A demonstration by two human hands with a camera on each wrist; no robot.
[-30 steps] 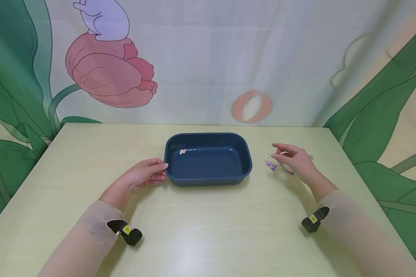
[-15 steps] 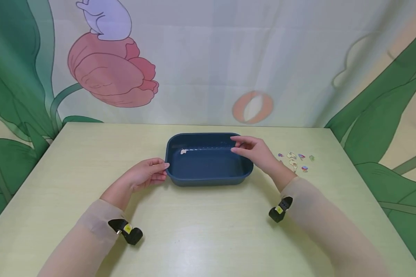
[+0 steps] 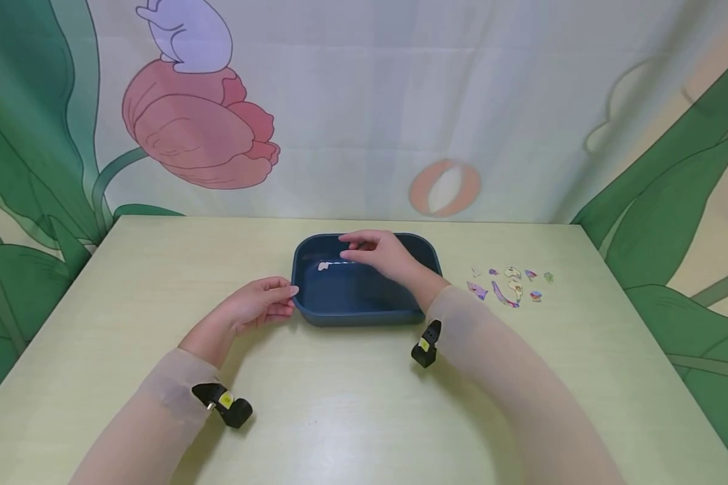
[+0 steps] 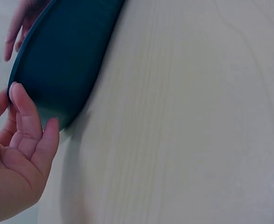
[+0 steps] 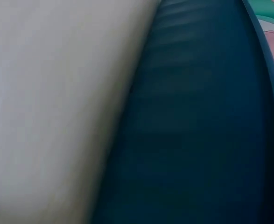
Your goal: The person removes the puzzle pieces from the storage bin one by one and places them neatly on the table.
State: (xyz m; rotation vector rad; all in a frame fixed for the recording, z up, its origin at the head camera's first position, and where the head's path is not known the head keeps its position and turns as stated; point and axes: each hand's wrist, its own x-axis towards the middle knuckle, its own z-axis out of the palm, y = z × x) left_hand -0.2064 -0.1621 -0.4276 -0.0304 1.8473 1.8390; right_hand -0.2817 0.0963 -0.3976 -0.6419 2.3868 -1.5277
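A dark blue rectangular tray [image 3: 364, 314] stands on the table. My left hand [image 3: 257, 306] pinches its left rim between thumb and fingers; the left wrist view also has that left hand [image 4: 22, 149] at the tray's edge [image 4: 57, 60]. My right hand [image 3: 379, 252] hovers over the tray's middle, thumb and forefinger apart, with nothing visible between them. One small pale sticker-like piece [image 3: 323, 266] lies inside the tray, left of the right fingertips. The right wrist view is blurred and contains only the tray [image 5: 197, 116] and table, with no hand.
To the tray's right, several small flat sticker-like pieces lie spread on the table, among them a purple one [image 3: 476, 290], a long curved one [image 3: 503, 296] and a green one [image 3: 549, 277]. A printed curtain [image 3: 352, 135] hangs behind the table's far edge.
My right hand has swept left from the small pieces to above the tray, uncovering those pieces. The left hand keeps its hold on the rim.
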